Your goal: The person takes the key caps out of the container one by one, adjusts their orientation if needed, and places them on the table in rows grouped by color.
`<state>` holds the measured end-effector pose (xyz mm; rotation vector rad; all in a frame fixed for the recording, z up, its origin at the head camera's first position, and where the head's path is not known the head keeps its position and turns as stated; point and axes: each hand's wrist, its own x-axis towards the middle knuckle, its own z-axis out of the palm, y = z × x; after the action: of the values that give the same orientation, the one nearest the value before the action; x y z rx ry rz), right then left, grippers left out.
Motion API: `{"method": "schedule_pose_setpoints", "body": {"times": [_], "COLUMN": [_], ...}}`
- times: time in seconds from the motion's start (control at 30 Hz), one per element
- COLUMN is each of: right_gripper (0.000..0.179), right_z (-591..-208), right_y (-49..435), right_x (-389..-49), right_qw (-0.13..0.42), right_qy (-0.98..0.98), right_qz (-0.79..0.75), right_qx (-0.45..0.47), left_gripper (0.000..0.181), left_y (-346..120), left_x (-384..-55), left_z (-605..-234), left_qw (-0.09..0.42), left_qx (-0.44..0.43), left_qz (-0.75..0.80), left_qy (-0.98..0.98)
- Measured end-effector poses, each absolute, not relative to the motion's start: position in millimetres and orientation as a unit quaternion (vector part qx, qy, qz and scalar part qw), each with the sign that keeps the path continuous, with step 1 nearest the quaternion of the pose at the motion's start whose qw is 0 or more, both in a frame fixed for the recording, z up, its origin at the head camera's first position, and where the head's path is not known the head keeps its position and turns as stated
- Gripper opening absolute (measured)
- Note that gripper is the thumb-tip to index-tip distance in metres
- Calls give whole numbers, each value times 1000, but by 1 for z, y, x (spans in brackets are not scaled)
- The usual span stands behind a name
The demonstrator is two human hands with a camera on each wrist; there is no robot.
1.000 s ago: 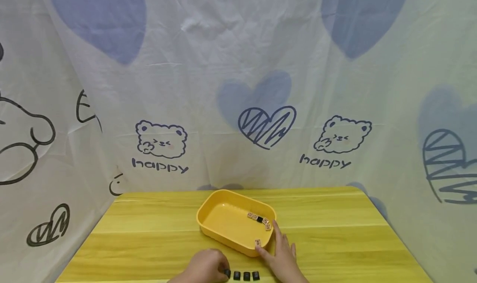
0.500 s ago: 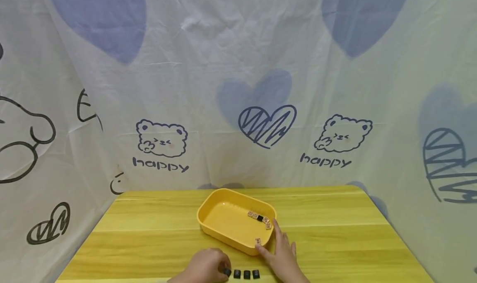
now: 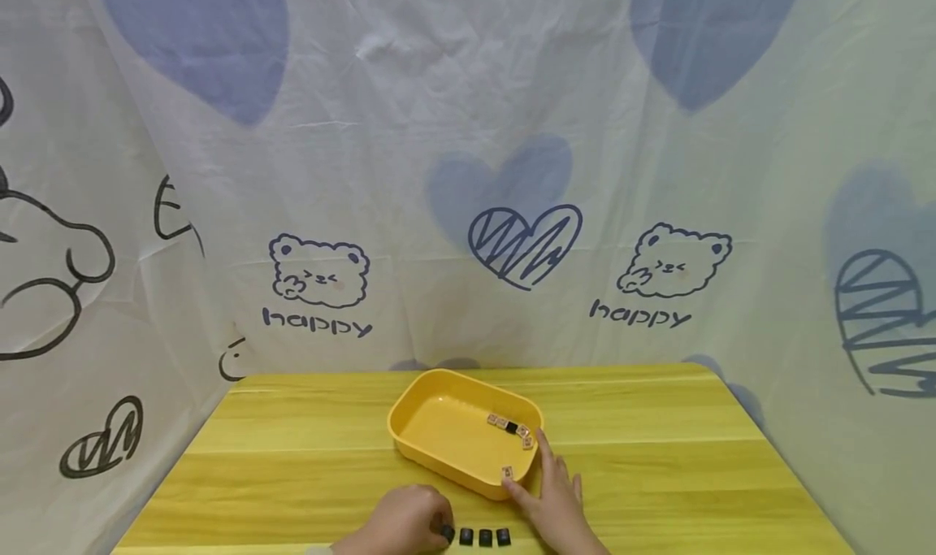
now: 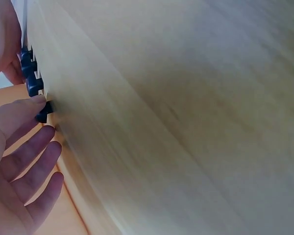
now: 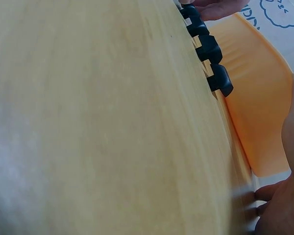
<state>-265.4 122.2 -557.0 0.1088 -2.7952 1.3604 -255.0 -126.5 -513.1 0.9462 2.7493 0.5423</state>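
Observation:
In the head view my left hand (image 3: 409, 518) is at the near edge of the table, pinching the leftmost of several small black keycap-like blocks (image 3: 465, 536) set in a row. The left wrist view has the thumb on that end black block (image 4: 43, 113), the other fingers spread below. My right hand (image 3: 553, 506) rests at the near right corner of a yellow plastic basin (image 3: 417, 456), fingers fairly straight, thumb at the near rim and index finger along the right end. Inside lie several small beige square pieces (image 3: 522, 431) and a black one (image 3: 511, 427); one beige piece (image 3: 508, 472) sits beside the thumb tip.
The yellow wood-grain table (image 3: 673, 457) extends on both sides of the basin. A pale cloth (image 3: 409, 173) printed with hearts and bears hangs behind it and at both sides. The black row stands between the basin and the table's near edge.
Both hands stay in nearly the same place. The pinched black block looks slightly turned under the left fingers, and the whole view shifts a little.

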Motion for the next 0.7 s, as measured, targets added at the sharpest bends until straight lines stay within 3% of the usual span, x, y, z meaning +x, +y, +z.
{"method": "schedule_pose_setpoints", "body": {"times": [0.7], "right_gripper": [100], "right_z": [-554], "right_y": [122], "right_x": [-265], "right_qw": [13], "right_qy": [-898], "right_qz": [439], "right_qx": [33], "left_gripper": [11], "left_y": [-128], "left_x": [-256], "left_z": [-514], "left_qw": [106], "left_qx": [309], "left_qz": [211], "left_qy": [921]}}
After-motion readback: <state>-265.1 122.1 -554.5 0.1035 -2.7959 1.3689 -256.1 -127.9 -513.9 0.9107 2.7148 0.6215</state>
